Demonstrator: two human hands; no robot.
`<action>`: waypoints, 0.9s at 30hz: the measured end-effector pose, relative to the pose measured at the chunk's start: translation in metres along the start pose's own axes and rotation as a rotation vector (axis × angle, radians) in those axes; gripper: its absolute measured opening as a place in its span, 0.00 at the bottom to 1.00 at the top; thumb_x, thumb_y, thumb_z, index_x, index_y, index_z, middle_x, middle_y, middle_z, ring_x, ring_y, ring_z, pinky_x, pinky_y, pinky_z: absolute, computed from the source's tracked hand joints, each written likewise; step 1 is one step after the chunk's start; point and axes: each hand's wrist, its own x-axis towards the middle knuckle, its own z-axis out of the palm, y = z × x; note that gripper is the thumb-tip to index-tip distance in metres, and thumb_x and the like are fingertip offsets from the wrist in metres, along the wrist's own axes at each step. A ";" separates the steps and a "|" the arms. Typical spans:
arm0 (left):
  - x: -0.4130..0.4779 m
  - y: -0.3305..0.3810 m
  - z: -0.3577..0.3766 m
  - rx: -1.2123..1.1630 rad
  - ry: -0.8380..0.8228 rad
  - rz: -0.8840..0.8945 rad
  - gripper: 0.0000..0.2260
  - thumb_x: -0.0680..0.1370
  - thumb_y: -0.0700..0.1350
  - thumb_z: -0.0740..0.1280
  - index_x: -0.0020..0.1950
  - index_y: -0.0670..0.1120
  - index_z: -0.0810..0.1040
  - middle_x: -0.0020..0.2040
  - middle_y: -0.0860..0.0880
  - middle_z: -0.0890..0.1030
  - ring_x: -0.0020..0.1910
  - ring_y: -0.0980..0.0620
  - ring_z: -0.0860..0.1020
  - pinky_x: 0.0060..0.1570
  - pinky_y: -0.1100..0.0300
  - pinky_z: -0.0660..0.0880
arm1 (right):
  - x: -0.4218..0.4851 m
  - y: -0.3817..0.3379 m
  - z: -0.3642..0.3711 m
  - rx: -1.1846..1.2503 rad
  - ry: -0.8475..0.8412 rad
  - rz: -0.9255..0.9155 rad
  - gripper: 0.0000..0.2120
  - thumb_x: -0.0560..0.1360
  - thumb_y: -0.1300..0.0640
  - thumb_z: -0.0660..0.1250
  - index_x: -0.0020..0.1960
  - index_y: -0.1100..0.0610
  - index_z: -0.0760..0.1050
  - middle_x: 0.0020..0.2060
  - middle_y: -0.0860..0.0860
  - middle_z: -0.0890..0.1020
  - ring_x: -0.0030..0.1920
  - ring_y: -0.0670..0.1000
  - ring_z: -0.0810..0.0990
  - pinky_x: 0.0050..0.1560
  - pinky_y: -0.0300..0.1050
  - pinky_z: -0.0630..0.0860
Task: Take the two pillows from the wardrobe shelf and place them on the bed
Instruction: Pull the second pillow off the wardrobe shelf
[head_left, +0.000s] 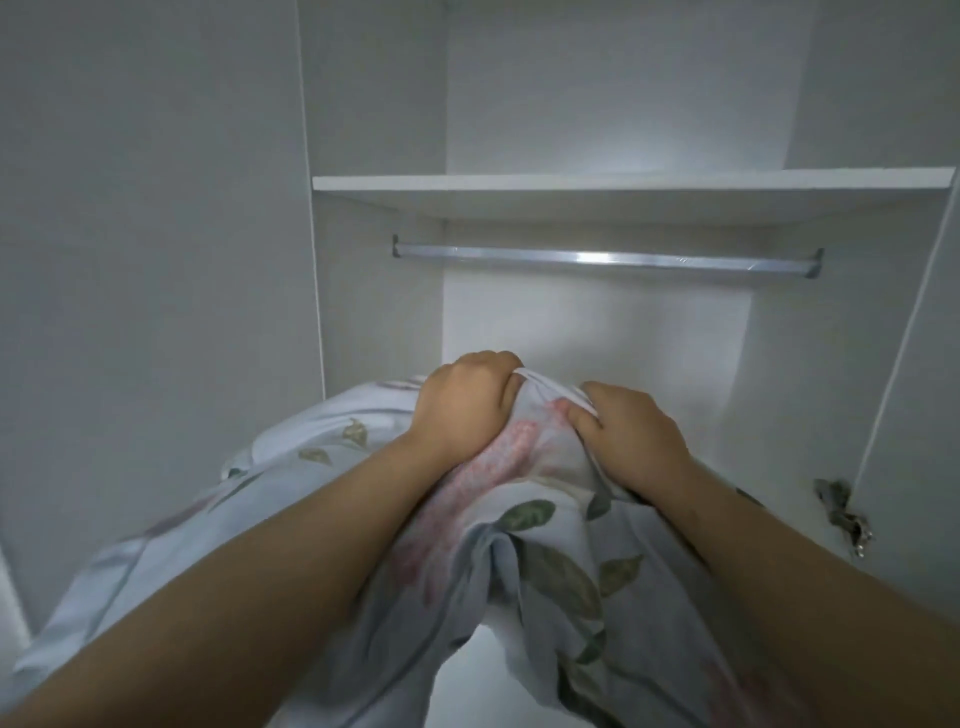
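White wardrobe (597, 322) stands open ahead; left hand (460, 410) and right hand (631, 434) clench the floral pillow (545, 545) only by loose cloth, so it could slip free.

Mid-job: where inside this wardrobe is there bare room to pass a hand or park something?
Free: the gap under the rail down to the floral pillow, against the bare back panel. There is also room right of the right hand, toward the door hinge. Nothing shows above the shelf. Crowded: low centre and left, where the left hand and right hand grip the pillow.
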 end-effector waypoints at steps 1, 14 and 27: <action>-0.013 -0.001 0.005 -0.011 -0.052 -0.045 0.16 0.79 0.48 0.52 0.54 0.44 0.76 0.54 0.42 0.80 0.55 0.42 0.76 0.49 0.53 0.71 | -0.009 0.001 0.011 0.020 -0.029 0.013 0.15 0.79 0.47 0.54 0.48 0.58 0.73 0.49 0.58 0.80 0.50 0.59 0.77 0.48 0.49 0.71; -0.193 -0.047 0.030 -0.068 -0.455 -0.511 0.13 0.80 0.46 0.55 0.57 0.46 0.77 0.57 0.45 0.80 0.57 0.45 0.76 0.55 0.53 0.73 | -0.111 -0.031 0.166 0.334 -0.496 0.093 0.17 0.79 0.49 0.54 0.38 0.58 0.70 0.39 0.54 0.78 0.44 0.56 0.77 0.49 0.50 0.73; -0.317 -0.121 -0.009 -0.132 -0.562 -0.860 0.09 0.78 0.44 0.60 0.53 0.44 0.78 0.50 0.46 0.82 0.51 0.47 0.78 0.47 0.60 0.70 | -0.158 -0.126 0.266 0.409 -0.788 -0.013 0.18 0.78 0.50 0.59 0.30 0.51 0.63 0.27 0.46 0.69 0.28 0.44 0.67 0.30 0.36 0.62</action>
